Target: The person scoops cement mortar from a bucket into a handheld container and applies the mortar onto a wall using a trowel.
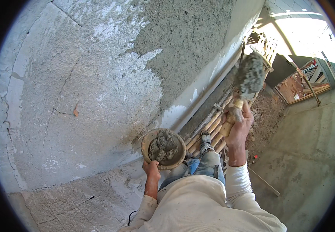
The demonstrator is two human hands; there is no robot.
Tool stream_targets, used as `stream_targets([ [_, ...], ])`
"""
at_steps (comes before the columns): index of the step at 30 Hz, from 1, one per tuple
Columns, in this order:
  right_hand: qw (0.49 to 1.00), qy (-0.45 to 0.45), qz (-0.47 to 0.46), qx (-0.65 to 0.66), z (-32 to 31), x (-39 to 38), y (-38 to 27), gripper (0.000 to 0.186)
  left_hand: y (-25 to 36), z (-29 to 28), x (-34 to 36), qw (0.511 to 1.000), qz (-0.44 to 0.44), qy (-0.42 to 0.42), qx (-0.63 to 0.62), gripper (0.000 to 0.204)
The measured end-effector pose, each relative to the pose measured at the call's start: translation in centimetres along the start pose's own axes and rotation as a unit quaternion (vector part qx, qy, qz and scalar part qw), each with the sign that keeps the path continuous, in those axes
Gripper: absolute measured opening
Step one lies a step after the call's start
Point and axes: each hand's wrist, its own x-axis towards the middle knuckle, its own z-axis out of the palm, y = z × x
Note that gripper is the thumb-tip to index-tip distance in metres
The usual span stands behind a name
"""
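The wall (78, 77) is the largest thing here, pale, rough and cracked, spreading to the left of my left fingers and far ahead of them. A smooth grey surface (310, 143) stretches away to the right of my right fingers, well apart from them. On the wall a darker grey patch (183, 42) with a ragged edge lies ahead of my left fingers and to the left of my right ones. Brown, littered ground (268, 112) shows below and to the right of my right fingers. A row of poles (214, 134) runs between my 2 hands and on past my right fingers. My off-white shirt (198, 201) fills the space behind both sets of fingers, and my jeans (210, 166) come between them.

To the right of my left fingers, and ahead of them, is the round bowl (145, 145); my left hand (151, 170) grips its near rim, thumb at the edge, the other fingers mostly hidden from me. My right hand (240, 120) is closed round the handle of the trowel (226, 129), whose blade end points ahead of those fingers. There it bears a thick grey load (250, 73). Lumpy grey mix (163, 147) sits in the bowl, just ahead of my left thumb. 1 shoe (205, 135) shows left of my right fingers, by the poles. Smallest is a red scrap (255, 156), behind my right fingers and a little right
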Motion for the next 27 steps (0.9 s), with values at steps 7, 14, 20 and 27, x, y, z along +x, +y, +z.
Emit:
stream_targets([
  [7, 0.886, 0.370, -0.239, -0.142, 12.3, 2.7, 5.6, 0.029, -1.1, -7.9, -3.5, 0.997, 0.015, 0.073, 0.014, 0.068],
  [14, 0.915, -0.348, -0.040, -0.198, 17.1, -10.5, 11.8, 0.015, -0.9, -8.3, -6.5, 0.996, 0.018, 0.042, -0.073, 0.078],
  [20, 0.573, -0.550, 0.079, -0.602, 0.7, -15.2, 10.8, 0.026, 0.8, -3.5, -6.3, 0.998, 0.056, -0.010, -0.005, 0.085],
  [27, 0.574, -0.500, 0.015, -0.648, -4.9, -13.4, 13.1, 0.024, 4.9, 3.2, -6.5, 0.957, 0.093, -0.047, 0.271, 0.088],
])
